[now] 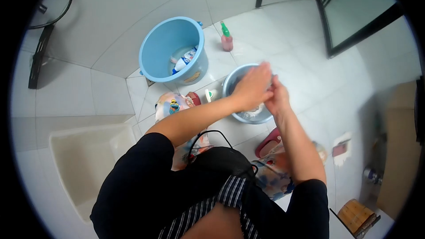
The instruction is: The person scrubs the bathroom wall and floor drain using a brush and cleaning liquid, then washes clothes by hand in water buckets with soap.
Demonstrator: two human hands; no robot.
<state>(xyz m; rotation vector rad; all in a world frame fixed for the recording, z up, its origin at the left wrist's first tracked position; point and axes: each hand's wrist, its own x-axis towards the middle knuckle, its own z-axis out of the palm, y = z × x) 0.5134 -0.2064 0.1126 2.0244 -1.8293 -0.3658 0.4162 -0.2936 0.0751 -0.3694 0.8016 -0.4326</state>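
My left hand (pixel 253 87) and my right hand (pixel 279 96) meet above a small light-blue basin (pixel 226 87) on the floor. The left hand's fingers look stretched out, their tips smeared by motion. Partly covered by the left hand, the right hand has fingers I cannot make out. Whether anything lies between the palms is hidden. Inside the basin, below the hands, some white cloth (pixel 253 113) shows. Just left of the basin lies a small white object with a green mark (pixel 210 94).
A large blue bucket (pixel 152 40) holds a white-and-blue package (pixel 185 59). Behind the basin stands a pink spray bottle (pixel 227 42) with a green top. A pale tub (pixel 59 159) is at left, a wooden bucket (pixel 355 216) at lower right. A dark-framed glass door (pixel 354 15) is upper right.
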